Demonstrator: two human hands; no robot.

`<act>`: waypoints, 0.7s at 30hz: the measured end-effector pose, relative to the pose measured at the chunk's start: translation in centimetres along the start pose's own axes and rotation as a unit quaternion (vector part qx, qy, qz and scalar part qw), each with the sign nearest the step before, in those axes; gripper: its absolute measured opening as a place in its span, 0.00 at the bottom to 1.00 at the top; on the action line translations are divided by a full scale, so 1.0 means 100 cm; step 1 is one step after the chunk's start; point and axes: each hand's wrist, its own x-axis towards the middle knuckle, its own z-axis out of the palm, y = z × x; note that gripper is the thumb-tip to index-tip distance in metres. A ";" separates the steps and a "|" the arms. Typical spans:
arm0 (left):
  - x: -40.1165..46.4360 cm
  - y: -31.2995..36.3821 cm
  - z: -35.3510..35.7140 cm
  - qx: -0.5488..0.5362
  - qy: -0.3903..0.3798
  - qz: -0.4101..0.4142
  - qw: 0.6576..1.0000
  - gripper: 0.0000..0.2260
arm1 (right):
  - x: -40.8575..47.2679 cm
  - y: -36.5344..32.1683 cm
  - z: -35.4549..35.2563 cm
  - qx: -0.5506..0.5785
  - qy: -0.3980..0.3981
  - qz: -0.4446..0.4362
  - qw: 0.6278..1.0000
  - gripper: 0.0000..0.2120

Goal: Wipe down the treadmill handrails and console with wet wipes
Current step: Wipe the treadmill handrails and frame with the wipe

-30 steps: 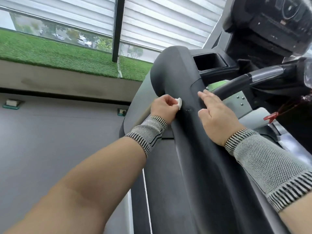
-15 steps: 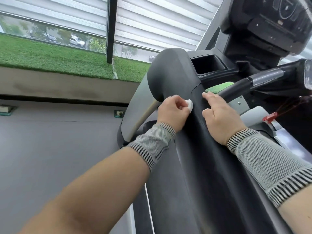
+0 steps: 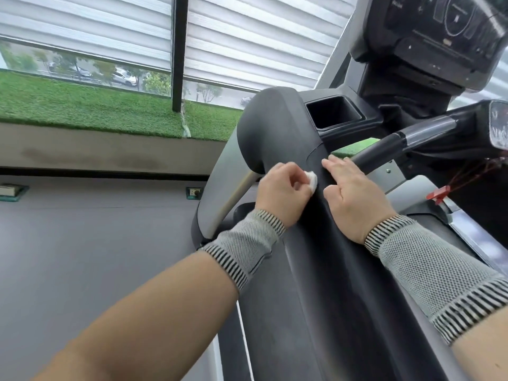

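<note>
A wide dark grey treadmill handrail (image 3: 316, 259) runs from the lower right up to a rounded end at centre. My left hand (image 3: 283, 192) pinches a small wadded white wet wipe (image 3: 394, 180) against the rail's left face. My right hand (image 3: 354, 198) rests flat on the rail's top with fingers straight, pointing up the rail. The black console (image 3: 439, 31) with its dark display sits at the upper right, above a cup recess (image 3: 334, 111).
A black and silver front grip bar (image 3: 406, 138) crosses to the right of my hands. A red safety clip (image 3: 438, 195) hangs on a cord. Grey floor lies to the left, with a floor socket (image 3: 193, 192), artificial grass and a blinded window behind.
Both hands have slid a little up the handrail toward its rounded end, the left one carrying the wipe along the rail's side. The camera has shifted slightly.
</note>
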 end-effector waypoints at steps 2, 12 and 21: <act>0.023 -0.006 0.002 0.012 -0.002 -0.049 0.999 0.13 | 0.001 0.000 0.000 -0.005 0.002 0.000 1.000 0.25; -0.025 -0.015 -0.002 -0.049 -0.020 -0.028 0.998 0.13 | 0.012 -0.007 -0.005 -0.084 -0.027 -0.031 0.996 0.36; 0.047 -0.021 0.001 -0.043 0.013 -0.111 0.993 0.10 | 0.023 -0.006 -0.002 -0.101 -0.048 -0.021 0.994 0.37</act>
